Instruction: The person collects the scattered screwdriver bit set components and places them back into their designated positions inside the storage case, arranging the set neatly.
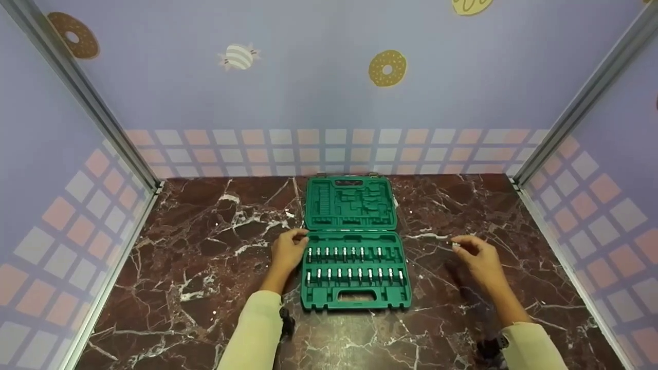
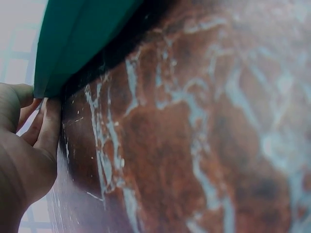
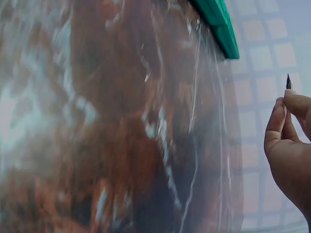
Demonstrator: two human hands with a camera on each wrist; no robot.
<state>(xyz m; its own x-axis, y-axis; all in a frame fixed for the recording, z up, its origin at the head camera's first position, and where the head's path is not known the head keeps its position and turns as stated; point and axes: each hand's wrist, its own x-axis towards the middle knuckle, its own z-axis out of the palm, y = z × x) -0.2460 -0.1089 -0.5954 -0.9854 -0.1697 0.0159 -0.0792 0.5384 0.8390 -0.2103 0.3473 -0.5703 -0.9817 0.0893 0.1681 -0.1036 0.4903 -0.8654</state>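
Note:
A green plastic tool case (image 1: 354,263) lies unfolded on the marble-patterned table, its moulded lid (image 1: 352,223) flat at the back. Two rows of silver bits (image 1: 349,274) stand in its near half, with gaps toward the right of the upper row. My left hand (image 1: 289,252) grips the case's left edge near the hinge, thumb and fingertips at its corner in the left wrist view. Right of the case, my right hand (image 1: 479,257) pinches a small screwdriver bit (image 3: 289,83) between thumb and fingers; its dark pointed tip sticks out upward in the right wrist view.
Dark red marbled table surface (image 1: 205,246) stretches to both sides of the case. A patterned back wall (image 1: 308,92) stands right behind the lid, and side walls with metal corner posts (image 1: 560,97) enclose the table.

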